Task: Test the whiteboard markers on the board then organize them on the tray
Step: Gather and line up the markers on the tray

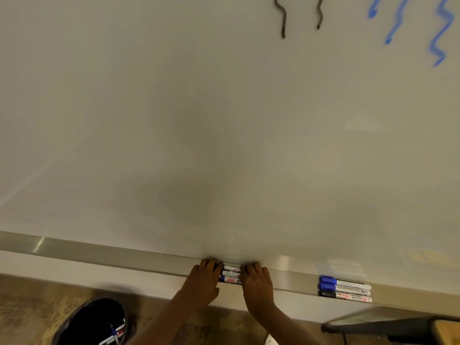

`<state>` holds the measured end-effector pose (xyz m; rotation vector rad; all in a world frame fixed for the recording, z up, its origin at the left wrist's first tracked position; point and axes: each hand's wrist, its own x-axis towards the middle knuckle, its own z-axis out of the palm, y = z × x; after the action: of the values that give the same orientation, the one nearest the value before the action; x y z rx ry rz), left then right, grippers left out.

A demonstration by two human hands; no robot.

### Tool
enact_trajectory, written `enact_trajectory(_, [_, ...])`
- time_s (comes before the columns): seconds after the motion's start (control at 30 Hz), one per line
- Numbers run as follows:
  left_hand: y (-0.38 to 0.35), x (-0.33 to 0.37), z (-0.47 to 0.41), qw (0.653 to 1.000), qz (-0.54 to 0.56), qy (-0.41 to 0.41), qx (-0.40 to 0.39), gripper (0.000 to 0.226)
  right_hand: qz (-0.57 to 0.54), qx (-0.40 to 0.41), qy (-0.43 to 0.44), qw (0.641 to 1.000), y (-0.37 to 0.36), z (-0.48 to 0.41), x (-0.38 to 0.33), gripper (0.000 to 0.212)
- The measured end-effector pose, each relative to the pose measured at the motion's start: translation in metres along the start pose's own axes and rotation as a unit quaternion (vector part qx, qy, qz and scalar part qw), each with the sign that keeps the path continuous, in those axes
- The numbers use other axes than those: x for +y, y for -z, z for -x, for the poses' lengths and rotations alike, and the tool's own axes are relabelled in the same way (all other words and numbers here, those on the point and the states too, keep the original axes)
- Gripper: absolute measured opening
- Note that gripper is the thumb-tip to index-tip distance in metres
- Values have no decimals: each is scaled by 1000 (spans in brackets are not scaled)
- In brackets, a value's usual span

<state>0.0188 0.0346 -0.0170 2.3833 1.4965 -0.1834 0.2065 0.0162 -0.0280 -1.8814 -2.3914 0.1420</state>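
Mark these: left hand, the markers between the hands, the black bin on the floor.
left hand [202, 282]: head view, back of the hand.
markers between the hands [231, 273]: head view, barrel of the middle marker.
black bin [87, 319]: head view, dark inner wall.

Views: one. Head camera, wide-angle, worn by a person standing close to the board [174, 120]. It faces forward and down. The board fills most of the frame, and the tray [99, 252] crosses the lower part, slanting down to the right. Floor [37, 307] at bottom left. Left hand [202, 280] and right hand [256, 282] enter from the bottom edge, near centre.
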Motion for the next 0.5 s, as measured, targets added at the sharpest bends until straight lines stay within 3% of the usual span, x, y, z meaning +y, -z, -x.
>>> enact_trajectory(0.27, [2,2,3,999,-34,-15,25,85,-6,6,7,1000,0,4,3,63])
enact_trajectory(0.5, [7,9,1,995,-81,-27,60,84,-4,41,-7,999,8,12,7,40])
